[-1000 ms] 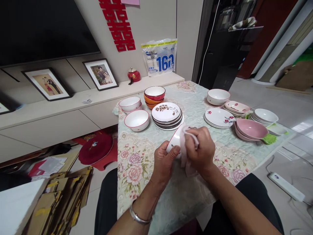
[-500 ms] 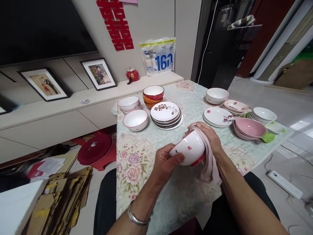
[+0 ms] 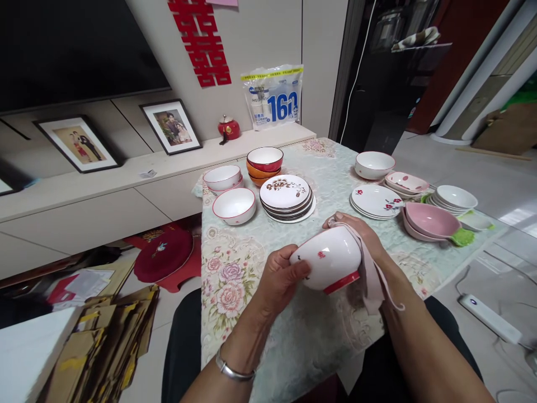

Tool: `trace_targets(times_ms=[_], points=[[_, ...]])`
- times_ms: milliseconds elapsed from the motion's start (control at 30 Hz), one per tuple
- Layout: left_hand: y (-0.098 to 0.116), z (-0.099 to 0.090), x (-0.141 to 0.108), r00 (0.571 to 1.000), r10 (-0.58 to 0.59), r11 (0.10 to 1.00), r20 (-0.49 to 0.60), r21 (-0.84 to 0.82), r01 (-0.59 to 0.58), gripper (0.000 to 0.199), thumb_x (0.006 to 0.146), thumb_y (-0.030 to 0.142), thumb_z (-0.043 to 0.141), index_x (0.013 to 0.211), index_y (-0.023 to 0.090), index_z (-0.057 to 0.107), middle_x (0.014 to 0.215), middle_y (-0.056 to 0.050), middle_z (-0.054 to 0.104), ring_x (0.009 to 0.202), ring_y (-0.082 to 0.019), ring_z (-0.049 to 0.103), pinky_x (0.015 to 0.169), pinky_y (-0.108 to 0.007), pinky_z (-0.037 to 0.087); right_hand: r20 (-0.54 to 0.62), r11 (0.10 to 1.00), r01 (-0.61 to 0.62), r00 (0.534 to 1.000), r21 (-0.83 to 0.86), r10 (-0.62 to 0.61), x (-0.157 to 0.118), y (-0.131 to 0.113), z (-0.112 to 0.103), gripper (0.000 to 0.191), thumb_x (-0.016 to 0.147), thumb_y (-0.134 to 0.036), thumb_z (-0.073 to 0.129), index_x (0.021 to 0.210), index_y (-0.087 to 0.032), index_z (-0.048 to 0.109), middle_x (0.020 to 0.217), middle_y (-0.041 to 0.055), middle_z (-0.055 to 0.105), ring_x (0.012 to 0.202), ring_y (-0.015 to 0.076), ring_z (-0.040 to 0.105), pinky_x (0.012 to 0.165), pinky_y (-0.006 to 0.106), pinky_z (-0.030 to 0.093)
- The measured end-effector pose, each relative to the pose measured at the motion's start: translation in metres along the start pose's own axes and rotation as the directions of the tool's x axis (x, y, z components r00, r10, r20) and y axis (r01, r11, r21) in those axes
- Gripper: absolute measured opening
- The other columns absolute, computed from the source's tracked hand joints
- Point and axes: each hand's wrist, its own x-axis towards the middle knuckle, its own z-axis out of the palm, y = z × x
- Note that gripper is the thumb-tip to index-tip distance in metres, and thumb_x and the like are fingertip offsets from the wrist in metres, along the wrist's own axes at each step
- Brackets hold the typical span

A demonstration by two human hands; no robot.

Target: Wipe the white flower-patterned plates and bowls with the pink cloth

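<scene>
A white bowl (image 3: 331, 258) with a red foot and a small red mark is tilted on its side above the near part of the table. My left hand (image 3: 282, 275) grips its left edge, thumb on the outer wall and fingers out of sight behind the rim. Over the bowl's right side lies a pink cloth (image 3: 369, 274), which hangs down past the foot. My right hand (image 3: 356, 232) is closed around the cloth and presses it to the bowl's rim; its fingertips are partly hidden.
Beyond my hands stand stacked plates (image 3: 286, 193), a white bowl (image 3: 234, 206) and stacked red and orange bowls (image 3: 264, 162). To the right are flowered plates (image 3: 375, 200), pink dishes (image 3: 432, 220) and small white bowls (image 3: 456, 197). Folded cardboard (image 3: 96, 347) lies on the left floor.
The bowl has turned in my hands, so its red foot now faces me more fully. The cloth's hanging end has shifted and spread toward my right forearm.
</scene>
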Motion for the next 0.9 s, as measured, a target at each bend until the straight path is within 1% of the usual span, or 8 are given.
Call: trace_targets(times_ms=[67,167,333,400,500,600,733,900], points=[[-0.003,-0.005,0.001,0.999,-0.014,0.996,0.030,0.093,0.011,0.035,0.062,0.039,0.089,0.067,0.013,0.066,0.059,0.001,0.057,0.058,-0.010,0.048,0.057,-0.024,0.034,0.090,0.998,-0.055,0.994,-0.044,0.059,-0.005,-0.012,-0.004,0.042,0.090,-0.057,0.056,0.079,-0.018,0.065,0.072,0.0024,0.066,0.063,0.0172,0.059,0.060,0.029,0.046],[-0.005,-0.007,0.001,0.998,-0.031,0.971,0.062,0.239,0.015,0.036,0.067,0.040,0.086,0.066,0.014,0.062,0.058,0.004,0.052,0.058,-0.009,0.044,0.056,-0.024,0.031,0.134,0.952,0.072,0.990,-0.297,-0.033,-0.020,-0.032,0.001,0.039,0.097,-0.051,0.048,0.080,-0.019,0.063,0.074,0.0023,0.064,0.067,0.0165,0.056,0.062,0.029,0.042],[0.001,-0.001,-0.002,0.994,-0.028,0.882,0.107,0.471,-0.026,0.034,0.073,0.043,0.082,0.070,0.014,0.064,0.059,0.004,0.048,0.057,-0.008,0.038,0.054,-0.024,0.027,0.272,0.611,0.365,0.931,-0.702,-0.244,-0.042,-0.050,0.026,0.034,0.098,-0.039,0.041,0.080,-0.020,0.063,0.078,0.0059,0.067,0.073,0.0197,0.057,0.070,0.032,0.038],[0.002,0.000,-0.002,0.993,-0.001,0.864,0.119,0.500,-0.059,0.033,0.073,0.043,0.081,0.070,0.014,0.066,0.058,0.004,0.047,0.057,-0.008,0.038,0.054,-0.024,0.027,0.303,0.589,0.401,0.916,-0.702,-0.264,-0.043,-0.050,0.029,0.033,0.098,-0.038,0.042,0.082,-0.020,0.065,0.081,0.0062,0.069,0.074,0.0203,0.059,0.071,0.033,0.038],[-0.001,-0.004,-0.002,0.996,-0.016,0.897,0.091,0.441,-0.026,0.034,0.072,0.042,0.083,0.068,0.014,0.065,0.058,0.004,0.049,0.057,-0.009,0.040,0.055,-0.024,0.028,0.252,0.783,0.319,0.944,-0.533,-0.214,-0.034,-0.043,0.018,0.034,0.099,-0.041,0.043,0.086,-0.020,0.067,0.082,0.0043,0.070,0.076,0.0192,0.061,0.071,0.031,0.041],[-0.005,-0.006,-0.001,0.999,-0.016,0.970,0.046,0.244,0.005,0.034,0.067,0.039,0.087,0.067,0.014,0.065,0.060,0.003,0.054,0.058,-0.009,0.045,0.056,-0.023,0.032,0.133,0.974,0.083,0.990,-0.213,-0.056,-0.021,-0.030,0.003,0.036,0.096,-0.050,0.050,0.085,-0.020,0.068,0.076,0.0018,0.066,0.068,0.0170,0.058,0.064,0.028,0.042],[-0.001,0.001,-0.002,1.000,-0.008,0.998,-0.026,-0.057,0.007,0.033,0.057,0.036,0.091,0.070,0.014,0.070,0.065,-0.001,0.065,0.060,-0.012,0.054,0.059,-0.023,0.041,0.060,0.986,-0.130,0.990,0.104,0.124,-0.010,-0.013,0.000,0.041,0.089,-0.059,0.057,0.079,-0.021,0.068,0.071,0.0013,0.065,0.060,0.0164,0.055,0.059,0.029,0.043],[0.007,0.007,-0.001,0.996,0.056,0.985,-0.065,-0.160,-0.066,0.044,0.058,0.039,0.090,0.094,0.016,0.078,0.078,-0.005,0.073,0.067,-0.015,0.060,0.067,-0.026,0.048,-0.053,0.918,-0.240,0.961,0.316,0.270,-0.007,-0.001,0.010,0.040,0.080,-0.061,0.066,0.077,-0.021,0.068,0.071,0.0011,0.067,0.063,0.0182,0.059,0.063,0.031,0.048]])
